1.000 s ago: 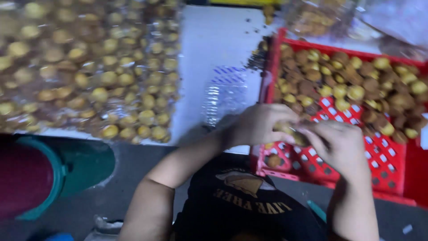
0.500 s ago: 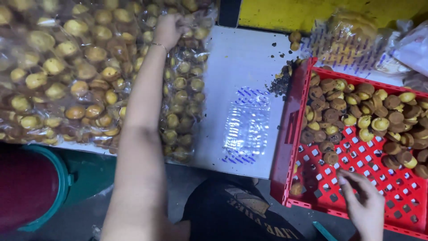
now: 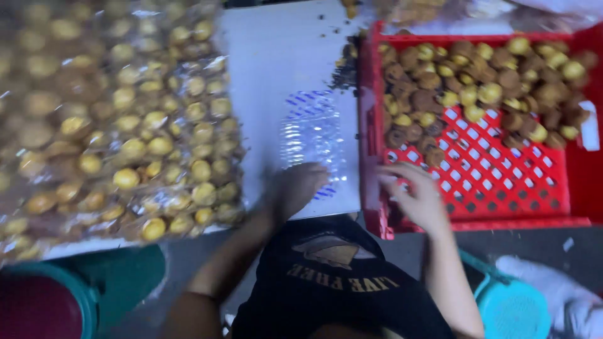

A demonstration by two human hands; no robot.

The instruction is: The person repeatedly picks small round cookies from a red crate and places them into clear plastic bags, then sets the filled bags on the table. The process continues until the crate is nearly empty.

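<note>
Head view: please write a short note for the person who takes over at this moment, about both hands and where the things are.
Left hand: blurred, resting on the near end of the clear plastic bag that lies flat on the white table. Grip cannot be told.
Right hand: open, fingers spread over the near left corner of the red crate, holding nothing visible.
Cookies: loose heap in the far half of the crate; near half bare grid.
Packed cookie bags: piled at the left of the table.
Done: many bags are filled. Left: the clear bag looks empty, and loose cookies remain in the crate.
</note>
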